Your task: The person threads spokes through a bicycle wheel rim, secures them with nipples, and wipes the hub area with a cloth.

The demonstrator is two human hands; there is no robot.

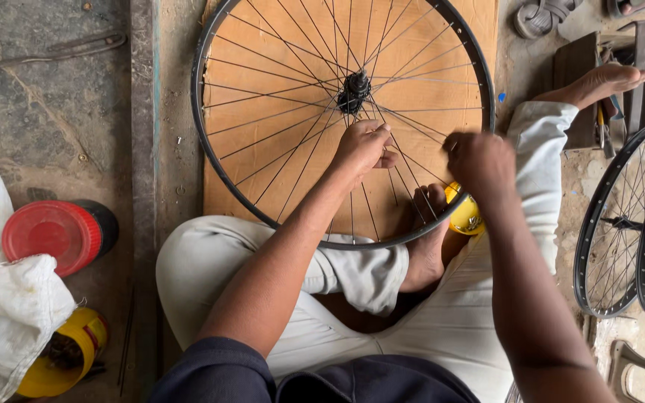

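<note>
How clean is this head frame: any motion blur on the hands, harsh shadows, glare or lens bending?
Head view: light is soft and even, with no hard shadows or glare on the bicycle wheel rim. The right hand looks slightly smeared, the left hand sharper. Spokes near the hub read crisply. The spare wheels at the right edge curve a little, hinting at wide-angle distortion.

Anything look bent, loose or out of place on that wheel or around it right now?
Nothing stands out. The bicycle wheel lies flat on the board, its rim looks round and its spokes run straight to the hub. The left hand and right hand grip spokes. The two spare wheels look intact.
</note>
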